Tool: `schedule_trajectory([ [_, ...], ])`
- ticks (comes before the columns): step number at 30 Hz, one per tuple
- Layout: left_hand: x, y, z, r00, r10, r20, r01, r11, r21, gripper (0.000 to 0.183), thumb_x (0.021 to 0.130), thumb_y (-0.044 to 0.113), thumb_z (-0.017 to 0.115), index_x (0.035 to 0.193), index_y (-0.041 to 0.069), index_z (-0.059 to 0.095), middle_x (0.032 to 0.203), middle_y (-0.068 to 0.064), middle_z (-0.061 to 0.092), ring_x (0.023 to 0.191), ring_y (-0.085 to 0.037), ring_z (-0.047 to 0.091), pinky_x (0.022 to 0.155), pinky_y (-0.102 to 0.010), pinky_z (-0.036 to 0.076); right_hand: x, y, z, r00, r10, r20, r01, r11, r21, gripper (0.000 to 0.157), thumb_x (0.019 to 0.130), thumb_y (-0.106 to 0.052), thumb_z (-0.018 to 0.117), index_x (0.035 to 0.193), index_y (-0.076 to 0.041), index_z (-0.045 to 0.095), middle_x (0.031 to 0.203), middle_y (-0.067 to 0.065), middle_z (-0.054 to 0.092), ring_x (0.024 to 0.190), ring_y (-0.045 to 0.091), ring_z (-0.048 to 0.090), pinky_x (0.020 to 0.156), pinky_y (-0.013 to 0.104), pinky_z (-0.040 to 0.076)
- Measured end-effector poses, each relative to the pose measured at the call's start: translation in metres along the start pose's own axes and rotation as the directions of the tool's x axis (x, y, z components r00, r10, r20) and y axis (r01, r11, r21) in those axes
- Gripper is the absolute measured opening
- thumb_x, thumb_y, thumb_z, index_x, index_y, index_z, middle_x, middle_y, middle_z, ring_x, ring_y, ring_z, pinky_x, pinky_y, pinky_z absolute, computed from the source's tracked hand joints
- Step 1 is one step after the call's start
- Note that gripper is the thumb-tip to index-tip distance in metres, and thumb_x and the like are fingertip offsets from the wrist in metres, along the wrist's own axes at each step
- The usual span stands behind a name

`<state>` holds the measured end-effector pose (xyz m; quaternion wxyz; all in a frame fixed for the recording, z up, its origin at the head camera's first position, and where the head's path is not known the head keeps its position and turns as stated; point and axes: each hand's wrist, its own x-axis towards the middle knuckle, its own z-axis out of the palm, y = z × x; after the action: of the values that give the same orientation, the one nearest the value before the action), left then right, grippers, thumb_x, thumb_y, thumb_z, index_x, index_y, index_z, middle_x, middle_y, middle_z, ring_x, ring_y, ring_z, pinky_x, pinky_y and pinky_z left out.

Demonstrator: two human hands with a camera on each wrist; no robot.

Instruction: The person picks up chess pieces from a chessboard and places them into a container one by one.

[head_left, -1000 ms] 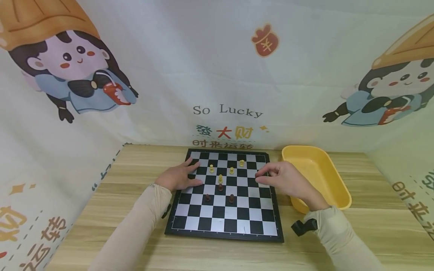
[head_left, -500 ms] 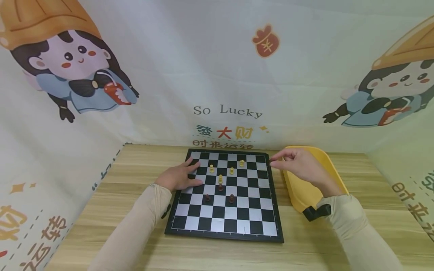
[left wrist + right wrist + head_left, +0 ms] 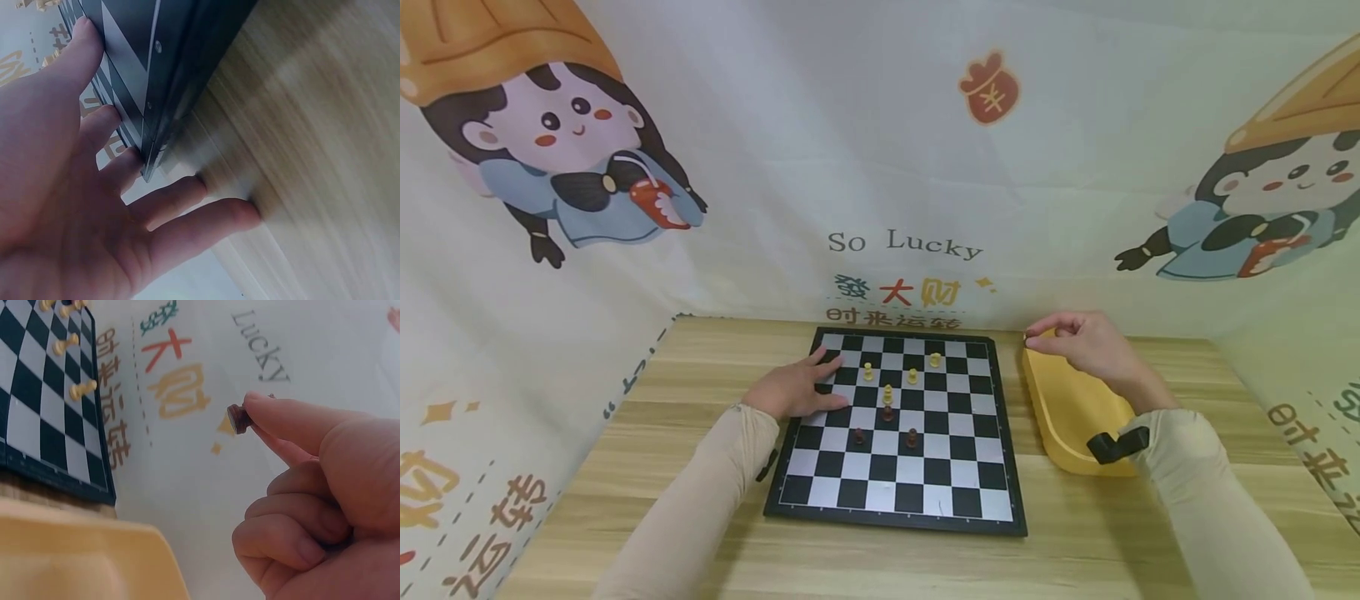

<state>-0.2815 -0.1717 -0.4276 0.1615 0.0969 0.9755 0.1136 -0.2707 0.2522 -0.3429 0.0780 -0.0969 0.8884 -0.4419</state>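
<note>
Our right hand (image 3: 1093, 354) pinches a dark chess piece (image 3: 239, 419) between thumb and forefinger; we have carried it rightward to the yellow tray's (image 3: 1048, 402) far left corner, so we judge it clear of the chessboard (image 3: 881, 497). Our left hand (image 3: 793, 390), fingers spread, stays at the board's left edge; the other pieces (image 3: 887, 395) stand unmoved.

Eight chessmen (image 3: 935, 361), one chessboard (image 3: 882, 497), one tray (image 3: 1071, 417)

White cartoon cloth (image 3: 775, 150) behind wooden table (image 3: 850, 567)
</note>
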Motion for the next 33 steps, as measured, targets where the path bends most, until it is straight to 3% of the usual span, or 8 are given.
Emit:
schedule_trajectory([
  [5, -0.001, -0.001, -0.001, 1.000, 0.007, -0.010, -0.007, 1.000, 0.007, 0.083, 0.094, 0.062, 0.062, 0.162, 0.027, 0.028, 0.173, -0.009, 0.014, 0.153, -0.044, 0.031, 0.122, -0.057, 0.035, 0.007, 0.009, -0.008, 0.999, 0.052, 0.000, -0.052, 0.998, 0.029, 0.045, 0.095, -0.034, 0.073, 0.126, -0.002, 0.068, 0.058, -0.015, 0.039, 0.053, 0.006, 0.033, 0.054, 0.023, 0.032],
  [9, -0.003, 0.000, -0.004, 1.000, 0.015, -0.016, -0.015, 1.000, 0.003, 0.083, 0.094, 0.060, 0.063, 0.162, 0.026, 0.029, 0.173, -0.010, 0.015, 0.153, -0.044, 0.032, 0.122, -0.057, 0.036, 0.013, 0.015, -0.012, 0.996, 0.091, -0.005, -0.091, 0.996, 0.000, 0.046, 0.095, -0.039, 0.071, 0.126, -0.005, 0.066, 0.072, -0.019, 0.057, 0.065, 0.007, 0.042, 0.060, 0.022, 0.037],
  [12, -0.005, 0.000, -0.005, 1.000, 0.014, -0.013, -0.014, 1.000, -0.006, 0.084, 0.093, 0.060, 0.064, 0.162, 0.026, 0.030, 0.173, -0.010, 0.015, 0.153, -0.044, 0.032, 0.122, -0.057, 0.036, 0.016, 0.020, -0.014, 0.994, 0.107, -0.010, -0.107, 0.994, -0.025, 0.045, 0.096, -0.038, 0.070, 0.125, -0.004, 0.065, 0.082, -0.019, 0.063, 0.069, 0.007, 0.044, 0.063, 0.023, 0.040],
  [21, -0.007, 0.001, -0.002, 1.000, 0.024, -0.008, -0.024, 1.000, -0.008, 0.083, 0.094, 0.061, 0.063, 0.162, 0.027, 0.030, 0.173, -0.010, 0.016, 0.151, -0.044, 0.034, 0.121, -0.056, 0.037, 0.022, 0.045, -0.016, 0.989, 0.146, 0.023, -0.147, 0.989, 0.016, 0.037, 0.097, -0.028, 0.068, 0.120, 0.001, 0.064, 0.094, -0.021, 0.064, 0.055, 0.003, 0.033, 0.053, 0.021, 0.034],
  [25, -0.006, 0.000, -0.001, 1.000, 0.022, -0.010, -0.022, 1.000, -0.008, 0.083, 0.094, 0.061, 0.063, 0.162, 0.027, 0.029, 0.173, -0.010, 0.015, 0.152, -0.044, 0.034, 0.121, -0.056, 0.037, 0.026, 0.053, -0.016, 0.985, 0.163, 0.050, -0.162, 0.987, -0.009, 0.039, 0.098, -0.026, 0.067, 0.124, 0.003, 0.062, 0.100, -0.010, 0.069, 0.051, 0.003, 0.031, 0.051, 0.021, 0.033],
  [30, -0.005, 0.000, -0.002, 1.000, 0.012, -0.011, -0.013, 1.000, -0.015, 0.084, 0.093, 0.061, 0.064, 0.162, 0.028, 0.029, 0.173, -0.009, 0.014, 0.153, -0.043, 0.031, 0.122, -0.056, 0.035, 0.031, 0.063, -0.012, 0.975, 0.204, 0.087, -0.200, 0.978, -0.052, 0.036, 0.098, -0.021, 0.067, 0.123, 0.003, 0.062, 0.119, 0.014, 0.069, 0.045, 0.002, 0.027, 0.046, 0.020, 0.031],
  [33, -0.004, 0.000, -0.002, 1.000, 0.006, -0.011, -0.006, 1.000, -0.018, 0.084, 0.092, 0.061, 0.064, 0.162, 0.028, 0.029, 0.173, -0.008, 0.014, 0.153, -0.043, 0.031, 0.123, -0.056, 0.035, 0.034, 0.068, -0.010, 0.969, 0.228, 0.091, -0.221, 0.972, -0.081, 0.033, 0.097, -0.020, 0.068, 0.121, 0.002, 0.064, 0.116, 0.014, 0.070, 0.044, 0.002, 0.027, 0.046, 0.021, 0.031],
])
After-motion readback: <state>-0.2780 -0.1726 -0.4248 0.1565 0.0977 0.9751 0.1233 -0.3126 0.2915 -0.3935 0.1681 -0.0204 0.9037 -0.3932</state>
